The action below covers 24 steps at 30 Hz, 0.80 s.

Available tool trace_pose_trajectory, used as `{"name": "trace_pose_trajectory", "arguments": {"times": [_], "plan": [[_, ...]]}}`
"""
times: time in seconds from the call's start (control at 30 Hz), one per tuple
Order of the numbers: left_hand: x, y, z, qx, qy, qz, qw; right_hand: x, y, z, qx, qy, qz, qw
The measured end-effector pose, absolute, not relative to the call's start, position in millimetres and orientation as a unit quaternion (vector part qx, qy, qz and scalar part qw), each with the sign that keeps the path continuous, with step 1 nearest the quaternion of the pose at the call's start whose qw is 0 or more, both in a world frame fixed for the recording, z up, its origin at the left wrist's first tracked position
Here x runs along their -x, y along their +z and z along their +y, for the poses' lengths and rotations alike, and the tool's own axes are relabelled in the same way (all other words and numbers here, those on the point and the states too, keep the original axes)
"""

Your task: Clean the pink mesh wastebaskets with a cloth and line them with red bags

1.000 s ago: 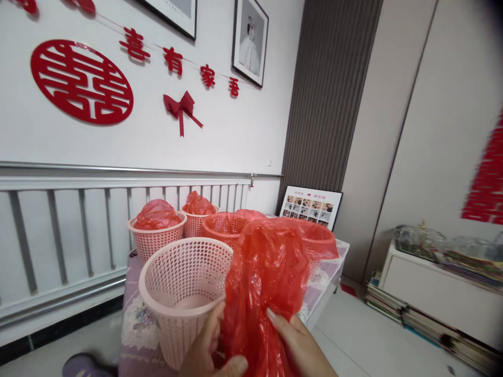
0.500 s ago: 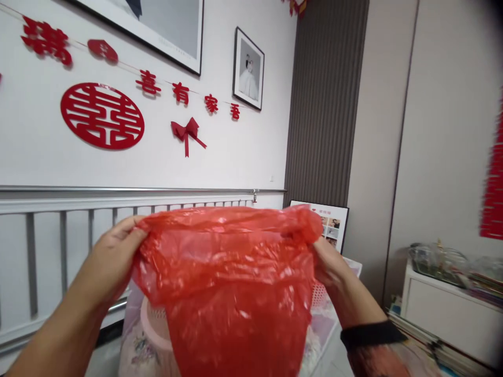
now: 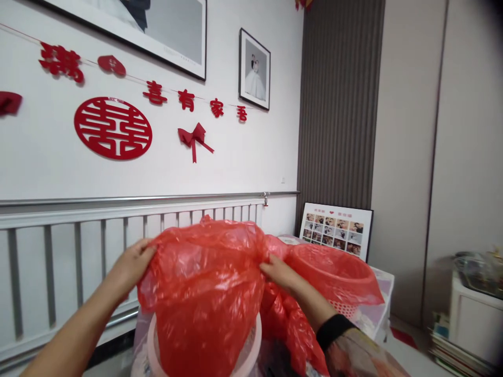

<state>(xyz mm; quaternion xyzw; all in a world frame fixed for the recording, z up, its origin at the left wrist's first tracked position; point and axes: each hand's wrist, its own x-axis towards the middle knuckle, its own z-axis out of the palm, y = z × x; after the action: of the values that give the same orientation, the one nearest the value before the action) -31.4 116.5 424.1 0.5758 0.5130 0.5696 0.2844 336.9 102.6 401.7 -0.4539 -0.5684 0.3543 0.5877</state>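
The left hand (image 3: 131,264), left of centre in the frame, has its fingers closed in a pinch on the edge of a red plastic bag (image 3: 208,298). The fingers of the right hand (image 3: 280,271), just right of centre, are curled shut around gathered film on the bag's other side; the plastic partly hides their tips. Between them the bag spreads wide, thin, glossy and creased, its lower part hanging within the rim of a pale pink round basket (image 3: 152,351) at bottom centre. The bag covers much of this basket, and the bottom of the frame cuts it off. More crumpled red plastic (image 3: 301,327) lies to its right, beside a dark patch too unclear to name. Right of centre, a basket with mesh sides (image 3: 346,310), draped in red film, sits on the cloth-covered counter (image 3: 384,277).
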Motion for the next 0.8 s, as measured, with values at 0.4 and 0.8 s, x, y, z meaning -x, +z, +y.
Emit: {"name": "trace_pose_trajectory", "arguments": {"times": [0.4, 0.8], "plan": [[25.1, 346.8, 135.5, -0.698, 0.419, 0.485, 0.319, -350.4, 397.0, 122.5, 0.532, 0.186, -0.708, 0.425], [19.5, 317.8, 121.3, -0.648, 0.455, 0.472, 0.389, -284.2, 409.7, 121.0, 0.494, 0.073, -0.827, 0.260]]}}
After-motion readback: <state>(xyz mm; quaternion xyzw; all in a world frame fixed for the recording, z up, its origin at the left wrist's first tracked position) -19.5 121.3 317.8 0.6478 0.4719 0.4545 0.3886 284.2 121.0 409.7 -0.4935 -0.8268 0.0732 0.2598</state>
